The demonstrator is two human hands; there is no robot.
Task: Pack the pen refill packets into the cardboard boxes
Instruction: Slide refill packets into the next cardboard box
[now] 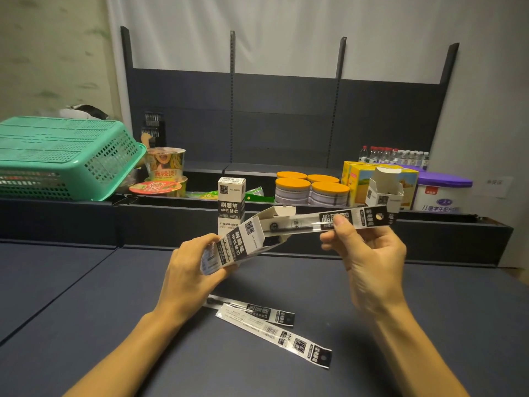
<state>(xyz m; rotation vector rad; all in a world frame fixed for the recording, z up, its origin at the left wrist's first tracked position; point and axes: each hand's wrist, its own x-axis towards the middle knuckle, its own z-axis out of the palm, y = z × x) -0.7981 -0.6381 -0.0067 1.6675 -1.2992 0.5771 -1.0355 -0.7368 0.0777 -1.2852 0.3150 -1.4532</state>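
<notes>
My left hand [190, 269] grips a white and black cardboard box [240, 242], tilted with its open flap up and to the right. My right hand [369, 253] pinches a long clear pen refill packet [335, 220], whose left end sits inside the box mouth. Two more refill packets [274, 330] lie flat on the dark table below my hands. A closed box of the same kind [231, 204] stands upright behind the held one. Another box with its lid open [383, 190] stands on the ledge at the right.
A green plastic basket [65, 156] lies upside down at the left. Instant noodle cups [164, 174], orange-lidded tins [312, 187], a yellow carton [357, 181], a purple-lidded tub [442, 193] and water bottles [395, 154] fill the low shelf behind the dark table [286, 373].
</notes>
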